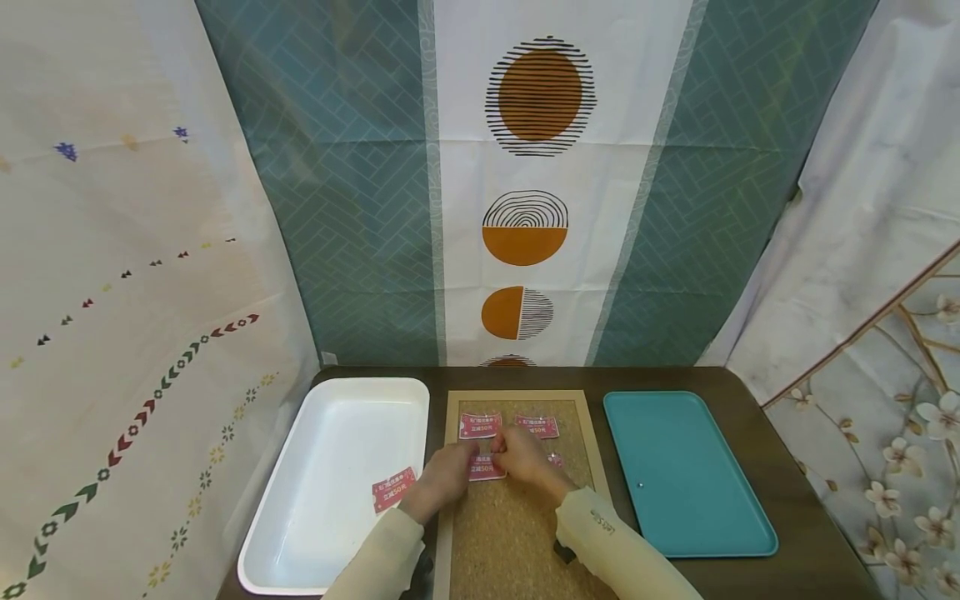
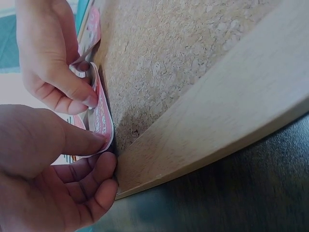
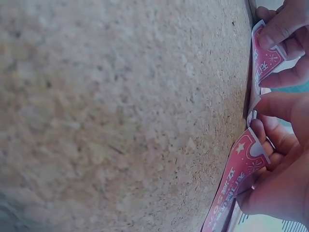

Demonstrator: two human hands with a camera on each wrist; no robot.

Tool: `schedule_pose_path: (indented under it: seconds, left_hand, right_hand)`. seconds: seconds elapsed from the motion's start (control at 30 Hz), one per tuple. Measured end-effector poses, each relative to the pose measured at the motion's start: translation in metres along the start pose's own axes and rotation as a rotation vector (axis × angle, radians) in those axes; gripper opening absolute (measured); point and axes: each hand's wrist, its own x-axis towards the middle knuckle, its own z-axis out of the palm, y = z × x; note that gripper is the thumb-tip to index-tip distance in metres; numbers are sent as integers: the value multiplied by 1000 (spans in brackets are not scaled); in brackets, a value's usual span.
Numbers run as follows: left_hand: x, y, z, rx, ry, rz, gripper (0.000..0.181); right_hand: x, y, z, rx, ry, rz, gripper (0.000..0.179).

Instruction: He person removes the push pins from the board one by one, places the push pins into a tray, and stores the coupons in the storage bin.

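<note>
A red paper coupon point(image 1: 487, 468) with white print lies on a wood-framed cork board point(image 1: 517, 542), in the second row. My left hand point(image 1: 448, 477) pinches its left end, thumb on the printed face, as the left wrist view shows. At its right end my right hand point(image 1: 527, 457) pinches the edge with bent fingers; whether a small pin is between the fingertips I cannot tell. Two more coupons, one at upper left point(image 1: 480, 426) and one at upper right point(image 1: 537, 427), are on the board above. Another coupon point(image 3: 236, 179) sits beside my right hand, partly hidden in the head view.
To the left stands a white tray point(image 1: 315, 483) with one loose red coupon point(image 1: 393, 489) near its right side. A teal tray point(image 1: 686, 467) lies to the right, with a tiny shiny piece point(image 1: 641, 485) on it. All stand on a dark table point(image 1: 772, 467).
</note>
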Motion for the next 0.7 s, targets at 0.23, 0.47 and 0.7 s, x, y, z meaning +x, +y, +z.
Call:
schedule_pose_path:
  seconds: [0.23, 0.47, 0.7]
  left_hand:
    - [1, -2, 3, -4, 11, 12, 17]
    - [0, -2, 3, -29, 3, -5, 20]
    - [-1, 1, 0, -38, -4, -18, 22]
  right_hand:
    - [-2, -1, 0, 17, -10, 27, 15]
    - [-2, 0, 1, 27, -5, 11, 15]
    - [-4, 1, 0, 54, -10, 13, 15]
